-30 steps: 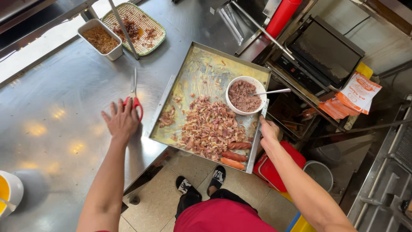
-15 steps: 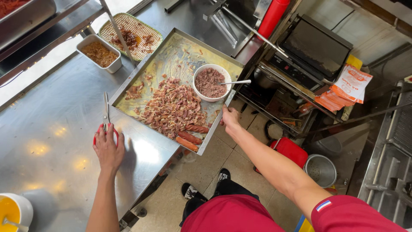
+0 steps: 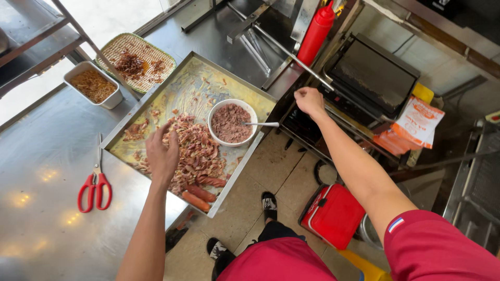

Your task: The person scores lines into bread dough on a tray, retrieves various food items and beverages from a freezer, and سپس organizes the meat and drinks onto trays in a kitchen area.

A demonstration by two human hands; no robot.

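Observation:
My left hand (image 3: 162,153) hovers over the heap of chopped meat (image 3: 195,151) in the large metal tray (image 3: 133,122), fingers curled down onto the pieces. A white bowl (image 3: 230,123) of minced meat with a spoon (image 3: 260,124) stands in the tray's right part. Two or three whole sausages (image 3: 200,195) lie at the tray's near corner. My right hand (image 3: 309,100) is off the tray, at the edge of the dark griddle unit (image 3: 372,78), fingers curled; whether it grips anything I cannot tell. Red-handled scissors (image 3: 95,184) lie on the steel counter left of the tray.
A white tub of fried bits (image 3: 94,85) and a woven basket of food (image 3: 136,61) sit behind the tray. A red squeeze bottle (image 3: 315,32) stands at the back. A red box (image 3: 333,213) stands on the floor near my feet; packets (image 3: 416,122) lie right of the griddle.
My left hand left the scissors on the counter and moved right onto the chopped meat. My right hand let go of the tray's edge and moved up to the griddle unit.

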